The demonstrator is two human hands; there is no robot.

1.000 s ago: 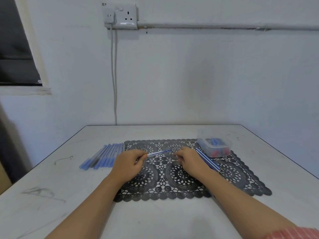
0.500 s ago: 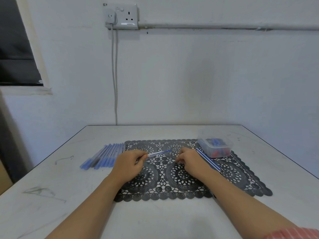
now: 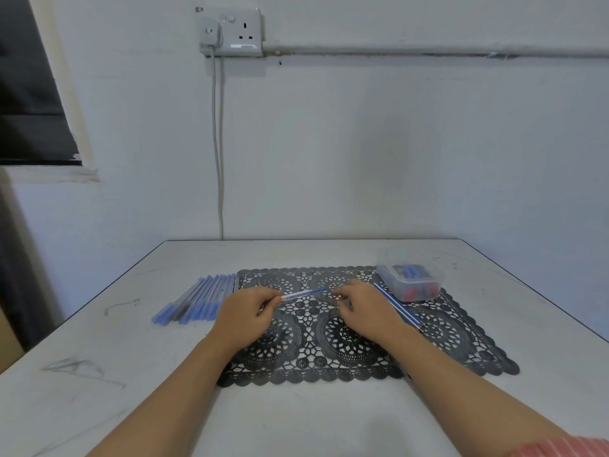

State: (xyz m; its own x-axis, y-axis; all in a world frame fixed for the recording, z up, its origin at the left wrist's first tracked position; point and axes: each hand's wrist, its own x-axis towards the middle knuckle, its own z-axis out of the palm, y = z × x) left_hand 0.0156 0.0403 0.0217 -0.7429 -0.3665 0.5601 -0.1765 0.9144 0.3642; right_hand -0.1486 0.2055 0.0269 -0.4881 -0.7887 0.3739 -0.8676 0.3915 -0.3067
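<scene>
**Pen pinched in our left hand, its tip just short of our right**

Our left hand (image 3: pixel 245 311) has its fingers curled in and pinches one end of a pen (image 3: pixel 301 293) between thumb and forefinger. The pen is a clear barrel with a blue core. It juts out of that pinch towards our right hand (image 3: pixel 365 308), angled slightly away from us, over the black lace mat (image 3: pixel 461 341). Its free end stops just short of our right fingertips (image 3: pixel 344 296), with a small gap between them. Those fingertips are curled and drawn together, knuckles up. We cannot tell whether they hold some small part or nothing at all.

Outward from the left grip, past the mat's edge, a row of blue-capped pens (image 3: pixel 197 298) lies side by side on the white table (image 3: pixel 99 374), near our left knuckles. On the outer side of the right hand, a few thin blue-and-white refills (image 3: pixel 397 306) lie slantwise on the mat, just beside the back of the hand. Past them, farther from us, a clear plastic box (image 3: pixel 410 280) sits at the mat's far corner with blue and red pieces inside. Well beyond both hands, a wall socket (image 3: pixel 230 31) has a grey cable (image 3: pixel 217 143) running down behind the table.
</scene>
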